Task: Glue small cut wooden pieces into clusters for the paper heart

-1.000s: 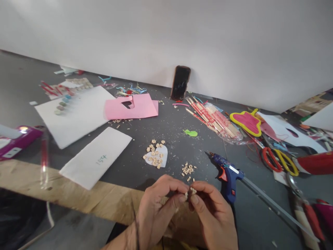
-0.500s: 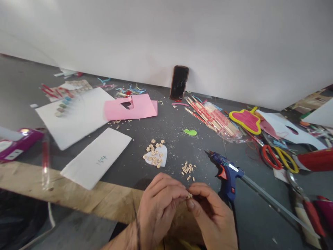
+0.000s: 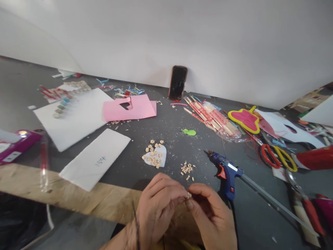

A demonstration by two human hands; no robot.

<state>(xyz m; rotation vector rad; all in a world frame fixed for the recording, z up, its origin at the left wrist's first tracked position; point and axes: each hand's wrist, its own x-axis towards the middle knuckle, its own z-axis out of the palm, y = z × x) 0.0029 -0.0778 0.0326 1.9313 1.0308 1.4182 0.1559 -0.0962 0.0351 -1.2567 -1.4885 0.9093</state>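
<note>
Beads [image 3: 188,196] sit pinched between both hands' fingertips [image 3: 190,205].

Head cam, looks fwd & down, desk [image 3: 127,159] close

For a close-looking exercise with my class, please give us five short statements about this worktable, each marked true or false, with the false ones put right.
1. The phone stands upright near the white wall. True.
2. The glue gun is left of the paper heart. False: the glue gun lies to the right of the paper heart.
3. Small flower-shaped pieces lie on the paper heart. True.
4. Both hands rest flat on the table. False: the left hand and right hand meet at a small pale piece.
5. The glue gun has an orange trigger. True.
</note>
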